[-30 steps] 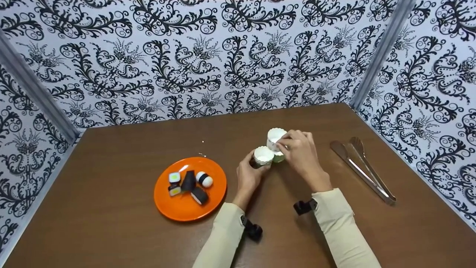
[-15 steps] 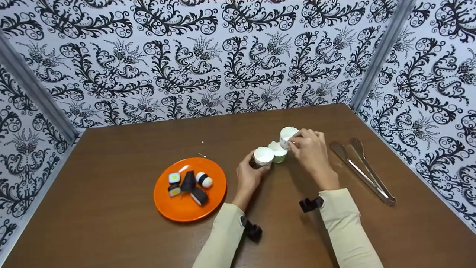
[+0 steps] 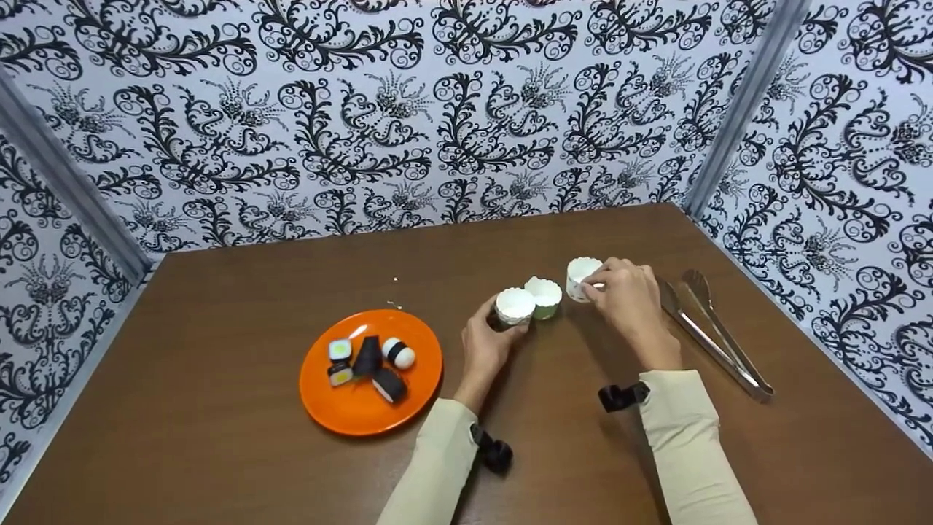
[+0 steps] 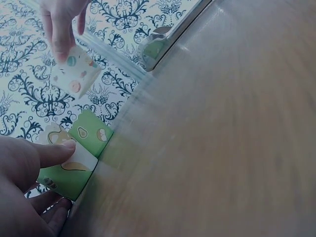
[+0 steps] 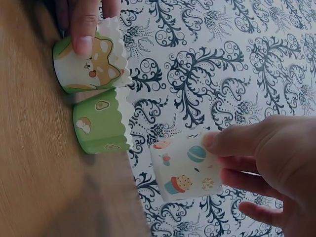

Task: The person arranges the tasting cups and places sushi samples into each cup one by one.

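Note:
My left hand (image 3: 487, 344) holds a paper baking cup (image 5: 98, 64) with a dog print, its thumb on the cup's side. Close against that cup stands a green baking cup (image 5: 101, 126) with avocado prints, both upright on the table. To the right, my right hand (image 3: 631, 302) pinches a white baking cup (image 5: 180, 170) printed with cupcakes and sweets. In the left wrist view this white cup (image 4: 75, 73) is up off the table, with a gap between it and the green cups. All the cups have scalloped rims and look white inside.
An orange plate (image 3: 328, 412) on the left bears several sushi pieces (image 3: 368, 357). Metal tongs (image 3: 721, 343) lie to the right, partly behind the right hand. Small clear scraps (image 3: 394, 305) lie behind the plate. Patterned walls (image 3: 393, 109) enclose the brown table (image 3: 219, 467).
My right hand has moved to the right with the white baking cup, away from the other cups, uncovering the avocado-print cup. The left hand has stayed on its cup.

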Available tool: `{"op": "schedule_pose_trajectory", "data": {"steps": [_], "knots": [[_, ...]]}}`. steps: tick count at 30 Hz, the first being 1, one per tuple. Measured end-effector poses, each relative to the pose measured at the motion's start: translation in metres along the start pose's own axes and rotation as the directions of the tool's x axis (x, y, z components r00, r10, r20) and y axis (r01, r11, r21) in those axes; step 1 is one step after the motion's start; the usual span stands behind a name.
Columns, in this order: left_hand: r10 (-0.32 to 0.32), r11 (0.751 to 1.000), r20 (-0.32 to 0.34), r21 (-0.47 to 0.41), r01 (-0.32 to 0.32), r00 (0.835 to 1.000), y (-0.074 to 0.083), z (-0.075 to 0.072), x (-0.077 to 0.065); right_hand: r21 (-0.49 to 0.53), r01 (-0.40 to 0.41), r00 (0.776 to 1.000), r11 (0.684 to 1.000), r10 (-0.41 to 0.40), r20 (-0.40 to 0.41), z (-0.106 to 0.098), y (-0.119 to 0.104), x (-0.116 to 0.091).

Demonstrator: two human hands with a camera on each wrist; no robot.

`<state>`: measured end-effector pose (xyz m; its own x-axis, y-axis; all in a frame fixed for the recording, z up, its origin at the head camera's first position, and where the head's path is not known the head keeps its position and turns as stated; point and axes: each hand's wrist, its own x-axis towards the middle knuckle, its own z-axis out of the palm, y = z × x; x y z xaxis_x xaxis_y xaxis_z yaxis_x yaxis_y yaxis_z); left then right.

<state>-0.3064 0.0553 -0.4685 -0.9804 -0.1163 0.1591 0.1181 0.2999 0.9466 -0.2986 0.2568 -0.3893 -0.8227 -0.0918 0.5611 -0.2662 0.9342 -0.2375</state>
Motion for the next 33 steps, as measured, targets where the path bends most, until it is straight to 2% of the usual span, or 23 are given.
{"op": "schedule_pose_trajectory", "data": {"steps": [10, 18, 22, 33], "knots": [[0.012, 1.0, 0.02, 0.007, -0.012, 1.0, -0.0007, -0.0003, 0.0004, -0.049, -0.052, 0.994, 0.997, 0.057, 0.094, 0.0036, 0.0023, -0.004], [0.014, 0.999, 0.018, 0.038, -0.014, 1.0, -0.0003, -0.0016, -0.0001, -0.061, -0.111, 0.969, 0.992, 0.122, 0.214, 0.0044, -0.0004, -0.0053], [0.014, 0.999, 0.02, 0.033, -0.014, 1.0, -0.0008, -0.0014, -0.0006, -0.071, -0.147, 0.95, 0.987, 0.16, 0.268, 0.0039, -0.0026, -0.0048], [-0.003, 1.0, 0.014, 0.03, 0.002, 1.0, -0.0001, -0.0012, -0.0001, -0.07, -0.164, 0.922, 0.984, 0.178, 0.345, 0.0054, -0.0044, -0.0045]]}}
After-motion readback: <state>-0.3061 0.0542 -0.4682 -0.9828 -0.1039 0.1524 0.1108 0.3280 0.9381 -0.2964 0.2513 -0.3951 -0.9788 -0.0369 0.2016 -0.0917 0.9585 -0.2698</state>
